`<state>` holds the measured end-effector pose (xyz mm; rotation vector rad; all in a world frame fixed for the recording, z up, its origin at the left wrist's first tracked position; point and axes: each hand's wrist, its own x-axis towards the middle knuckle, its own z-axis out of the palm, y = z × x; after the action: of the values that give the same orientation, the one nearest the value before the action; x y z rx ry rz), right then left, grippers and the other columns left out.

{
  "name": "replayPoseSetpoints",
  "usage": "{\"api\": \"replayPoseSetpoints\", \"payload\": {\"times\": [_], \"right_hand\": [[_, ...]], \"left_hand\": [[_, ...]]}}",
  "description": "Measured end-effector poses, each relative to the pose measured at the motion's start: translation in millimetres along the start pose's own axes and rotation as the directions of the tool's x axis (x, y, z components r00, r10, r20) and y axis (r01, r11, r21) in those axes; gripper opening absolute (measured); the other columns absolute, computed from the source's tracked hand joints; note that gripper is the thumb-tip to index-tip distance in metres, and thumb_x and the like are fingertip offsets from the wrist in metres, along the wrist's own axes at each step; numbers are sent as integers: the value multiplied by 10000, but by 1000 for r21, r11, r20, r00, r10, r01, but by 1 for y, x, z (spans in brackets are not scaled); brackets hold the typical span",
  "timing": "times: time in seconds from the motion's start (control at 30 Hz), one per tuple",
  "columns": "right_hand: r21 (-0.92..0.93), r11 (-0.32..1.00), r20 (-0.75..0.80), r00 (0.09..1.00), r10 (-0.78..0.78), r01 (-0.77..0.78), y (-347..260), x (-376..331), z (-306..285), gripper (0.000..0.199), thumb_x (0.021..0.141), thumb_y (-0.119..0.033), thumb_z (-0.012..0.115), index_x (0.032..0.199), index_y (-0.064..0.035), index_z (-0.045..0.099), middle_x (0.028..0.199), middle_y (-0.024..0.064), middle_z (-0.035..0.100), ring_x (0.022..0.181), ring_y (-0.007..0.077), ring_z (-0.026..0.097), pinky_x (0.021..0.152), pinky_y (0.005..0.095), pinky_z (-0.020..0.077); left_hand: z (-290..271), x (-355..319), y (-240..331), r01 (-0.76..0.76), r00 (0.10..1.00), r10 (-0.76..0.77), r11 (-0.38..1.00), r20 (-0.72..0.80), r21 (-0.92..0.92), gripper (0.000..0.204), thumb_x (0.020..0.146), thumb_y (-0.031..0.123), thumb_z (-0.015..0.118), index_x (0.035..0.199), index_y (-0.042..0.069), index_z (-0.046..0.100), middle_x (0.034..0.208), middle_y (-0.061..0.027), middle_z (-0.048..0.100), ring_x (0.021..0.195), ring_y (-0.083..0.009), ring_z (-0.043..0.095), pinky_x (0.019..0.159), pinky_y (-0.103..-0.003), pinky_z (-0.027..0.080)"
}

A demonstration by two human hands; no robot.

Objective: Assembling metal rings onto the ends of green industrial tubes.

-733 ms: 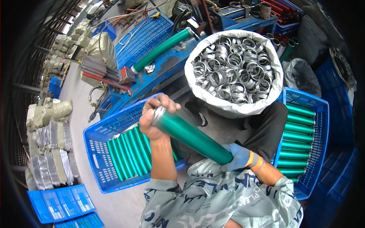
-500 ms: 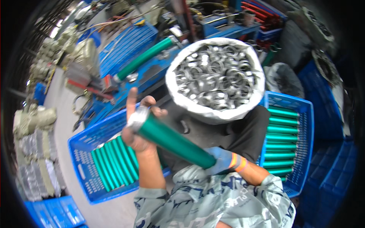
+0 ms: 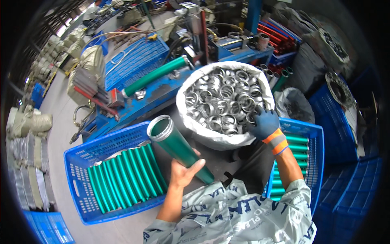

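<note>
My bare left hand is wrapped round a green metal tube. The tube leans up and to the left, its open end showing a silver ring-like collar at the mouth. Its lower end rests close to my lap. At the right rim of a white sack, my right hand, in a blue glove with an orange and grey cuff, reaches over shiny metal rings. Its fingers are apart and touch or hover over the rings; the tips are partly hidden among them.
A blue crate of green tubes stands at my left, another blue crate of tubes at my right. Ahead, a blue workbench carries another green tube. Red tubes and a grey sack lie beyond the white sack.
My right hand has left the tube's lower end and moved up and right to the sack. My left hand has shifted from the collared end down to the tube's body and closed round it.
</note>
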<state>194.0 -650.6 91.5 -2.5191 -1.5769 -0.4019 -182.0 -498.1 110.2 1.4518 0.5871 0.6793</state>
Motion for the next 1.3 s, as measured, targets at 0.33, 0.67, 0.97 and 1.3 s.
{"api": "replayPoseSetpoints", "payload": {"times": [0.33, 0.67, 0.97, 1.3], "right_hand": [[85, 996, 136, 991, -16, 4, -12, -1, -10, 435, 783, -580, 919, 862, -152, 891, 1142, 123, 788, 1102, 404, 721, 1021, 546, 529], [168, 981, 45, 995, 87, -94, -24, 9, -40, 967, 772, -289, 958, 1646, -97, 592, 1267, 184, 767, 1069, 358, 770, 957, 508, 609], [577, -801, 303, 953, 29, -159, -64, -22, 32, 595, 1113, -438, 680, 1598, -96, 635, 1454, 128, 765, 1467, 375, 647, 1214, 636, 536], [462, -848, 277, 950, -141, -261, -84, -30, -11, 853, 998, -550, 890, 1655, -131, 543, 1420, 46, 718, 1404, 297, 718, 1164, 553, 625]], "left_hand": [[-15, -4, -8, -68, 991, 75, 996, -113, 66, 372, 945, 184, 991, 1151, 0, 742, 1118, -81, 743, 1025, -195, 713, 926, -372, 578], [-21, -3, -5, -6, 963, 22, 998, -270, 60, 407, 921, 229, 1021, 1144, 20, 752, 1099, -48, 731, 992, -163, 703, 907, -349, 582], [-43, -5, -12, -161, 845, -57, 920, -531, -356, 315, 1121, 290, 786, 1312, 49, 715, 1222, -121, 768, 1162, -250, 740, 1072, -454, 600], [-34, 0, 12, -189, 888, -212, 640, -407, -745, 471, 1164, 485, 689, 1393, 74, 681, 1366, -139, 768, 1301, -298, 732, 1154, -518, 609]]}}
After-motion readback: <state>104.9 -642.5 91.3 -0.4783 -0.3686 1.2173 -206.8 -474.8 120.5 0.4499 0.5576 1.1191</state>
